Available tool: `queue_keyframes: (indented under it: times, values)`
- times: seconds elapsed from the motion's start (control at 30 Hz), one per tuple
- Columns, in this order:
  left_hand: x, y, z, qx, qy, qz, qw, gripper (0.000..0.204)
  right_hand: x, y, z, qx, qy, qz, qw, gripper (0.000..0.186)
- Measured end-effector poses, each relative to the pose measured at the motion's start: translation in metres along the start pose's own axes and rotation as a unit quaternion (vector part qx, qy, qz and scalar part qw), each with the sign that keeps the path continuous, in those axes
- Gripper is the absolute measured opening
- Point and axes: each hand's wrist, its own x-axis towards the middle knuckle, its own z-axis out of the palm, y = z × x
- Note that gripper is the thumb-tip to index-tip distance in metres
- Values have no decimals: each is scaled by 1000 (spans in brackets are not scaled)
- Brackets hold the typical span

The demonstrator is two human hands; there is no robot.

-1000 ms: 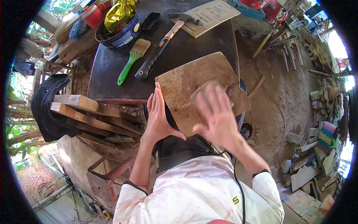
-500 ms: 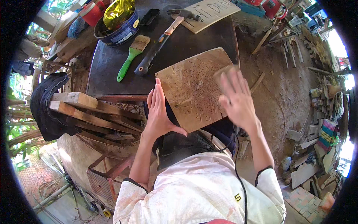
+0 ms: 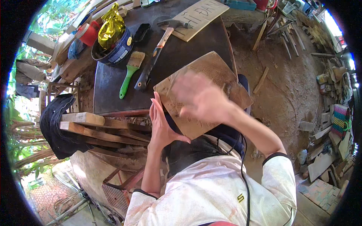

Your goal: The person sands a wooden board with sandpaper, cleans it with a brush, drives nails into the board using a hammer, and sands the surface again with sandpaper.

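The pitted board point(image 3: 220, 73), at the near right corner of the table point(image 3: 113, 84), is touched at left by the outspread left hand point(image 3: 161, 124) and overlapped by the right hand point(image 3: 201, 96), whose grip cannot be told.

The left grip point(image 3: 161, 125) spreads thumb point(image 3: 182, 138) from fingers point(image 3: 155, 110); the blurred right grip point(image 3: 200, 96) reaches leftward on a slanting forearm point(image 3: 252, 128).

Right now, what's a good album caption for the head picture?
Left hand against a speckled brown board, right hand blurred over it, hammer and green-handled brush on the dark table.
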Motion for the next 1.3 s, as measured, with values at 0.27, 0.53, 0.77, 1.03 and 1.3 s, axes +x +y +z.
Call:
queue_keyframes:
  times: [0.27,0.53,0.77,1.03,1.3]
  values:
    - [3,-1,-2,1,-4,9,1000,201,-5,-14,11,26,-52,-40,997,90]
    - [0,-3,1,13,-9,10,1000,202,22,-13,15,-20,-63,-37,997,91]
    - [-3,-7,-3,17,-23,-13,1000,204,18,-21,23,11,-46,-55,997,90]
    - [-18,-21,-15,-9,17,1,1000,200,4,-33,7,-11,-40,-51,998,82]
    - [-156,-197,-172,7,2,5,1000,199,110,-250,135,-43,-24,28,998,90]
